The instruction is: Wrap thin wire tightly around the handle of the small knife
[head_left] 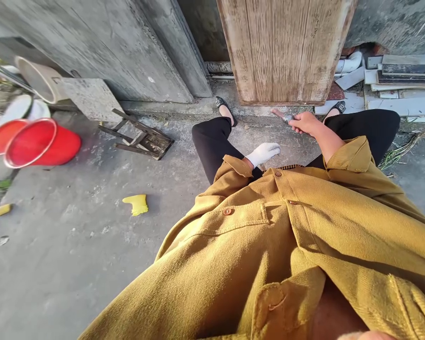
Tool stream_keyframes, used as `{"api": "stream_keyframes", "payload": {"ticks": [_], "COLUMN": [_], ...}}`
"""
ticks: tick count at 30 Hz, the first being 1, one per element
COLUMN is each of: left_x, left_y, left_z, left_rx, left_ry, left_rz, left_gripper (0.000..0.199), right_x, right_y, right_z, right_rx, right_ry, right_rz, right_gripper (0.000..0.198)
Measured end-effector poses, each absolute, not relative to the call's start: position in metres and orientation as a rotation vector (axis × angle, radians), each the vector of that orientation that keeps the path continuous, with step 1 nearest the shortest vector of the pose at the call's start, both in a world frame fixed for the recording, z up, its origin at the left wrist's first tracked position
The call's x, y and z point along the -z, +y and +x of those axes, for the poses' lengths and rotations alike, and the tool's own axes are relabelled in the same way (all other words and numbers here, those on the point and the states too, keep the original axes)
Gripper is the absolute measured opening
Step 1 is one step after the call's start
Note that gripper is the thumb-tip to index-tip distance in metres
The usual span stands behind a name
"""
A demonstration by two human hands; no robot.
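Note:
My right hand [303,123], bare, is closed round the grey wrapped handle of a short tool [278,113] with a flat, rusty brown end. That end points left, close to the foot of a worn wooden panel [279,52] with vertical grooves. I cannot tell from here whether the tool is a knife or a scraper. My left hand [264,154] wears a white glove and rests near my lap, above my left thigh. Its fingers are drawn together and curled, and no object shows in them. The panel leans upright between my feet, and neither hand touches it.
A small wooden stool [145,137] lies tipped to the left, beside a leaning board [90,99]. Further left are red buckets [62,144] and a pale bucket [42,80]. A yellow piece [136,204] lies on the concrete. Stacked tiles [403,101] and a white pipe [350,62] are at right.

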State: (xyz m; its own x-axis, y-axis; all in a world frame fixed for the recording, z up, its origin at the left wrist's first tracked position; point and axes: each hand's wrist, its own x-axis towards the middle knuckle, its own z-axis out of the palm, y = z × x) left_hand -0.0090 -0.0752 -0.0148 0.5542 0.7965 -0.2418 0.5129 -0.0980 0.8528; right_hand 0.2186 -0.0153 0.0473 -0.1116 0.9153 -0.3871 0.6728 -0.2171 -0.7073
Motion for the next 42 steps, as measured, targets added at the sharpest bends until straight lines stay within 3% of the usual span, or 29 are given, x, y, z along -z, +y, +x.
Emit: {"api": "stream_keyframes", "payload": {"ticks": [4, 6, 9, 15, 18, 22, 26, 30, 32, 34, 37, 42], "left_x": [0.009, 0.005, 0.0, 0.011, 0.019, 0.022, 0.02, 0.013, 0.01, 0.009, 0.012, 0.009], "left_y": [-0.073, -0.07, -0.063, -0.052, -0.056, -0.062, -0.064, -0.066, -0.066, -0.065, -0.061, -0.061], "left_z": [-0.014, -0.017, -0.02, -0.022, -0.02, -0.017, -0.017, -0.019, -0.02, -0.021, -0.022, -0.022], "left_rx": [-0.341, -0.297, -0.3, -0.522, -0.535, -0.507, -0.469, -0.457, -0.45, -0.466, -0.526, -0.668], "left_ry": [1.214, 1.246, 1.21, 1.126, 1.074, 0.993, 1.021, 1.016, 1.039, 1.064, 1.09, 1.123], "left_rz": [1.963, 2.006, 2.063, 1.859, 1.606, 1.5, 1.573, 1.659, 1.709, 1.746, 1.713, 1.445], "left_gripper": [0.022, 0.025, 0.027, 0.02, 0.021, 0.02, 0.018, 0.021, 0.021, 0.02, 0.018, 0.02], "right_x": [-0.043, -0.041, -0.036, -0.046, -0.057, -0.055, -0.043, -0.039, -0.039, -0.041, -0.05, -0.067], "right_y": [-0.013, -0.014, -0.02, -0.028, -0.025, -0.016, -0.009, -0.01, -0.014, -0.019, -0.025, -0.023], "right_z": [0.215, 0.212, 0.208, 0.222, 0.231, 0.232, 0.227, 0.221, 0.218, 0.219, 0.225, 0.232], "right_rx": [-0.976, -1.024, -1.37, -2.061, -1.908, -1.491, -1.262, -1.016, -1.194, -1.609, -2.048, -1.679], "right_ry": [-2.389, -2.589, -2.703, -2.581, -2.045, -1.566, -1.776, -2.276, -2.54, -2.721, -2.626, -1.717], "right_rz": [-2.136, -2.131, -1.992, -1.285, -1.136, -1.436, -1.894, -2.024, -2.003, -1.836, -1.372, -1.223], "right_gripper": [0.022, 0.022, 0.019, 0.041, 0.046, 0.046, 0.032, 0.024, 0.02, 0.02, 0.029, 0.041]}}
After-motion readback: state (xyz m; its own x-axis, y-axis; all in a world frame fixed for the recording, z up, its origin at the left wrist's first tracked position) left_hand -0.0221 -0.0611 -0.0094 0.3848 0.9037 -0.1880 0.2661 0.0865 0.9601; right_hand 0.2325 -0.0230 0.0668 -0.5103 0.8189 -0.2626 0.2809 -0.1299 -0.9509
